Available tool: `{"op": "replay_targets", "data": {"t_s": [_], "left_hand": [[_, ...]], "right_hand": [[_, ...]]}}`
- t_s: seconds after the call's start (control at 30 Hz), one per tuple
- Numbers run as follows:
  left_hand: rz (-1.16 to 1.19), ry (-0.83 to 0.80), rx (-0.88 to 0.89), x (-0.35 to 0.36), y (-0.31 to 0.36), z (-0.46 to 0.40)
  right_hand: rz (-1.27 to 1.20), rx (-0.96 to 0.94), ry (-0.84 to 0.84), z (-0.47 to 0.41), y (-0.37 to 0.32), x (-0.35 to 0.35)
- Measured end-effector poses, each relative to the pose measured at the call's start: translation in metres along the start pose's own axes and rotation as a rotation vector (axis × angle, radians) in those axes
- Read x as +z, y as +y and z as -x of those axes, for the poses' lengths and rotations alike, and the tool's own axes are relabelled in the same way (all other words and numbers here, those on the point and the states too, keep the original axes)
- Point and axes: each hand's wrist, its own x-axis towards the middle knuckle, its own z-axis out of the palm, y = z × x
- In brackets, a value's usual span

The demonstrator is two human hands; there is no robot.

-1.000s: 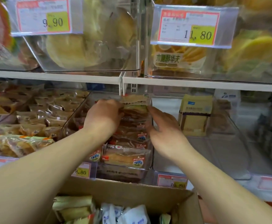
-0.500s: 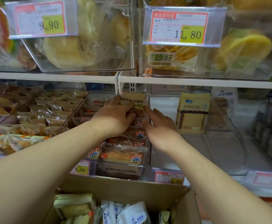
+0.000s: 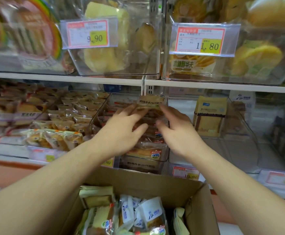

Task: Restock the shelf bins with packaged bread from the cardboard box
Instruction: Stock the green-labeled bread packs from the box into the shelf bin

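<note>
Bread packet (image 3: pixel 149 102) stands upright at the back of the clear middle bin (image 3: pixel 165 156) on the lower shelf, behind a row of similar packets filling that bin to the front. Left hand (image 3: pixel 121 128) and right hand (image 3: pixel 177 128) flank the row; both grips spread, fingers loose, fingertips at or just under the packet, contact blurred. Cardboard box (image 3: pixel 155 180) below holds more wrapped bread. Right-hand bin (image 3: pixel 250 150) holds one yellow packet (image 3: pixel 209 116). Versus half a second ago: both hands have let go and pulled back from the packet.
</note>
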Motion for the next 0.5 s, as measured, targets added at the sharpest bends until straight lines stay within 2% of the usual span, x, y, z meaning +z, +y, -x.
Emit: {"op": "replay_targets", "data": {"t_s": [0.23, 0.33, 0.43, 0.5], "left_hand": [[0.067, 0.033, -0.099, -0.023, -0.014, 0.116], [0.076, 0.02, -0.152, -0.03, -0.033, 0.154], [0.016, -0.015, -0.2, -0.037, -0.054, 0.181], [-0.016, -0.063, -0.21, -0.042, -0.064, 0.194]], "right_hand": [[0.146, -0.211, -0.024, 0.065, -0.053, 0.014], [0.12, -0.311, -0.066, 0.091, -0.07, 0.031], [0.086, -0.329, -0.173, 0.109, -0.083, 0.057], [0.049, -0.291, -0.321, 0.119, -0.09, 0.078]]}}
